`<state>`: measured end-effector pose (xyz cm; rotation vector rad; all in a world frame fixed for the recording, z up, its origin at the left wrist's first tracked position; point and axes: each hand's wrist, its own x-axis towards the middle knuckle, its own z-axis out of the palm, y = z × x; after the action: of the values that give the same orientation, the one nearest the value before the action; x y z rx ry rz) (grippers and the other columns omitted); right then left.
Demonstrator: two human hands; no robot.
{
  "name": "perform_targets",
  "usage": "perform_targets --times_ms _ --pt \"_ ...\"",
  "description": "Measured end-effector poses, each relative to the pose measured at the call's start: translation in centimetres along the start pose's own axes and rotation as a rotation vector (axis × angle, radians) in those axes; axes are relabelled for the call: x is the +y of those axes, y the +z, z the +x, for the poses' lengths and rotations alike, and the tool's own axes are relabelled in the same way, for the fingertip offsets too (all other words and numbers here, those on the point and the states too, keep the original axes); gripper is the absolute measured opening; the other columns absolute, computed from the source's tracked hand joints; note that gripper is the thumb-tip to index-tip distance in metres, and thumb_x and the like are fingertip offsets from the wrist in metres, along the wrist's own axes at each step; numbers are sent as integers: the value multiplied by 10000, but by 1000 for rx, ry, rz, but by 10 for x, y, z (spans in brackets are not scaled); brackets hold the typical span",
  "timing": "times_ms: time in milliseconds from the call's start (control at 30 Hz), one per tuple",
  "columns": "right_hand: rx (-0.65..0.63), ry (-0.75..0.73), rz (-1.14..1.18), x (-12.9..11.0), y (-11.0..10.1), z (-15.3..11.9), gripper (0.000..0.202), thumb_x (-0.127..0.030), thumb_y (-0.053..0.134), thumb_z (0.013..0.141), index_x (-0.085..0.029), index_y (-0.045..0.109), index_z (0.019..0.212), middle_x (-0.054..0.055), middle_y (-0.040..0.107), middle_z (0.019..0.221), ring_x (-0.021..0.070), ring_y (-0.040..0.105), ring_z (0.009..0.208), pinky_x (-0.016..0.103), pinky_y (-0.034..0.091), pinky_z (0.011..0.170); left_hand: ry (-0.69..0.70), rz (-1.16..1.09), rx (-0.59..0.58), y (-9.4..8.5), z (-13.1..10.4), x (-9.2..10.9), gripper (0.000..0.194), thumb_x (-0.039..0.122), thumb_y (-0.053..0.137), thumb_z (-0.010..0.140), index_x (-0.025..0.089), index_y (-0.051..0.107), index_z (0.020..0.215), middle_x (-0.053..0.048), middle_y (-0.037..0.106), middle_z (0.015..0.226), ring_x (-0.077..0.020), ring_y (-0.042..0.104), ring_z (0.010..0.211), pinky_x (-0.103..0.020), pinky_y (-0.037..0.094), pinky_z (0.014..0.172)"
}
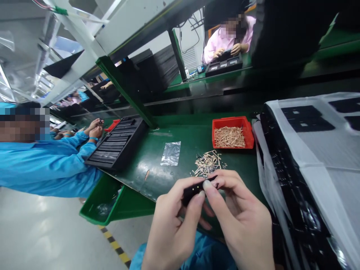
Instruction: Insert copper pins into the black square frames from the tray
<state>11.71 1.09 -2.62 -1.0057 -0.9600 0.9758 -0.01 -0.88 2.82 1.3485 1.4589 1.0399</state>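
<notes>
Between my two hands, above the near edge of the green bench, is a small black part [192, 191] with a few bright dots on its face. The fingers and thumb of my left hand [176, 221] are closed round its left end. My right hand [242, 213] pinches its right end, the thumb pressed on the face. Fingertips cover much of the part, so its exact kind cannot be told. Just beyond my hands lies a loose pile of small tan strips [207, 163]. Behind that, a red bin [233, 147] holds many more such strips.
A clear plastic bag [171, 153] lies on the green bench [152, 172]. Left of it stands a black slotted tray [118, 144], near a co-worker in a blue sleeve [56, 165]. A green bin [95, 215] hangs below. White-covered black trays [317, 150] crowd the right side.
</notes>
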Motion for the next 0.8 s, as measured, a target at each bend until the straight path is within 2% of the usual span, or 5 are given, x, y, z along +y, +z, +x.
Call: perform_targets --times_ms 100,267,500,633,800 --pt "7 -35 -3 0 0 1 105 -260 749 931 -255 715 832 25 731 990 185 734 981 292 567 883 35 10 76 5 -2 1 212 340 618 1052 252 774 1165 10 787 740 -156 737 530 -219 609 536" --pt "30 -80 -49 0 0 -1 100 -270 745 940 -260 711 846 33 730 1005 193 732 998 305 583 882 43 40 194 14 -2 4 243 397 617 1048 230 793 1040 11 753 648 -168 685 465 -246 568 481" --pt "14 -121 -71 2 -3 -5 54 -227 747 950 -274 752 925 37 757 1083 187 753 1027 289 624 880 0 16 239 15 -1 -1 336 474 602 1053 214 811 1012 -16 803 717 -173 690 480 -252 565 472" --pt "-17 -145 -26 2 -6 -2 89 -208 743 947 -291 772 942 10 784 1061 166 767 1021 254 639 883 -73 -122 182 12 3 -6 345 509 633 1032 203 789 1003 -22 786 673 -205 720 500 -275 571 455" --pt "-41 -96 79 4 -17 3 432 -172 745 942 -409 748 1303 -29 826 1054 136 798 927 239 669 883 -89 -359 40 7 5 -4 372 495 596 1057 171 758 972 -50 761 558 -211 698 421 -276 556 425"
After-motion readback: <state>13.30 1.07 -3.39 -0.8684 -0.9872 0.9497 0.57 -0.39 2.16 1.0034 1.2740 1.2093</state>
